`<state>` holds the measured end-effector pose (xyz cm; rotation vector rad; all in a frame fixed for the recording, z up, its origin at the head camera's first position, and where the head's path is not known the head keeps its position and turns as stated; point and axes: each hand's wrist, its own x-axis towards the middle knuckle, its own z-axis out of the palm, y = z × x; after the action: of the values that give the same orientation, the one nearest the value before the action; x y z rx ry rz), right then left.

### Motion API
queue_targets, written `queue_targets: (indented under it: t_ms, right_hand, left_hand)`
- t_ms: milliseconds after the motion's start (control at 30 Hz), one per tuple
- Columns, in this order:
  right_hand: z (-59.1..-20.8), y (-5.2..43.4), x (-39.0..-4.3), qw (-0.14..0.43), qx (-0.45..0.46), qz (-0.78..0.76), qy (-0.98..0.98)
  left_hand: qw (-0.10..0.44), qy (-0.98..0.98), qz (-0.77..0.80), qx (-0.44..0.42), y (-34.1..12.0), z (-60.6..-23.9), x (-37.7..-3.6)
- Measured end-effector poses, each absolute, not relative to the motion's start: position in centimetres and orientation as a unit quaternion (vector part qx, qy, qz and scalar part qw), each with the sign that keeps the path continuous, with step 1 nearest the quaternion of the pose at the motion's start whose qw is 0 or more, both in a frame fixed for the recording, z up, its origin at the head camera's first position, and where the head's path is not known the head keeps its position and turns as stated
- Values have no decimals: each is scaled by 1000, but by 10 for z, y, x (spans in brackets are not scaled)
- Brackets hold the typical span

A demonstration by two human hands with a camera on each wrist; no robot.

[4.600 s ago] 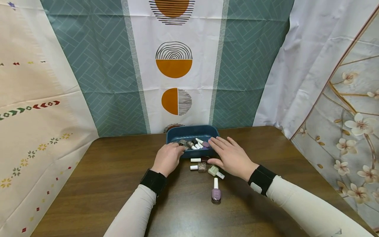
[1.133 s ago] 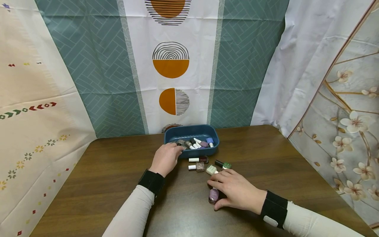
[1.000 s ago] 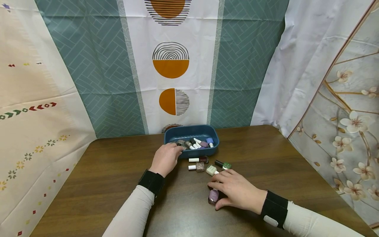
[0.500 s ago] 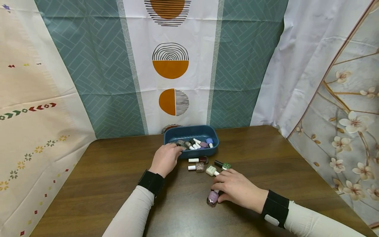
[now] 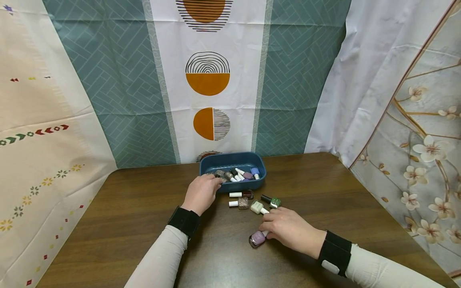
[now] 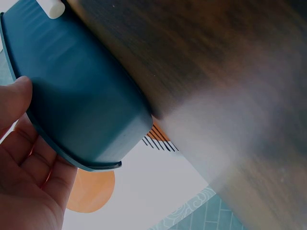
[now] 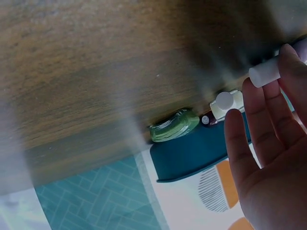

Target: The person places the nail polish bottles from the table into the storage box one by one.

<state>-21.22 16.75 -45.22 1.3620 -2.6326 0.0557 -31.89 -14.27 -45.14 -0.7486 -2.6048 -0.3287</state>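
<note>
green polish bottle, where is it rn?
Head view: the green polish bottle lies on the table, just right of the pale bottle, between the blue tray and the right hand.

Left hand [image 6: 21,167] around blue tray [image 6: 81,96] on wooden table [image 6: 230,86]

table: dark wood [image 5: 126,208] | backdrop: teal-and-orange patterned curtain [image 5: 209,80] | right: floral curtain [image 5: 425,152]

No readable text, brand name or number appears in any view; the nail polish bottles [image 5: 248,199] on the tabletop [image 5: 126,208] show labels too small and blurred to make out; the hanging curtains [image 5: 209,76] carry only patterns, no lettering.
</note>
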Motion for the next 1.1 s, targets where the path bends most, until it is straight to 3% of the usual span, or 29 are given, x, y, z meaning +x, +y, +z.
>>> queue_targets:
  t_ms: [1100]
  right_hand:
    - [-444, 168, -216, 153, 459, 4, -875]
  left_hand:
    - [208, -931, -131, -270, -143, -451, -318]
